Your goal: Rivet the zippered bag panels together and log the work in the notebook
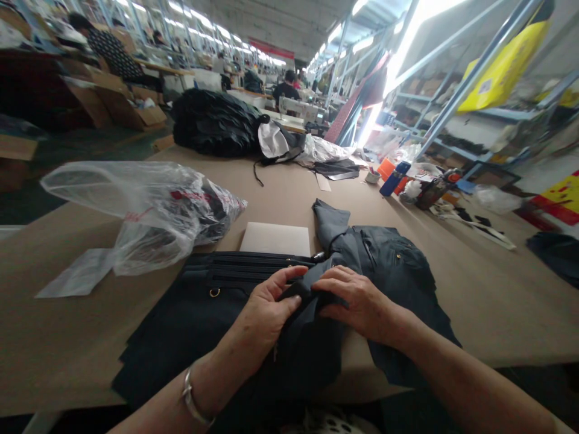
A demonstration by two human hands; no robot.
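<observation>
My left hand (268, 310) and my right hand (355, 299) meet over a dark grey-black garment (384, 265) near the front edge of a brown table (488, 289). Both hands pinch a fold of its fabric between thumb and fingers. A silver bracelet sits on my left wrist. Under my left hand lies a flat stack of dark fabric pieces (190, 313) with zips and a small metal ring. A white card (275, 239) lies just behind them.
A clear plastic bag (149, 208) with dark items lies at left. A black fabric pile (215, 123) and white bags sit at the far end. Bottles and clutter (420, 184) stand at right. Shelving runs along the right; people work at sewing stations behind.
</observation>
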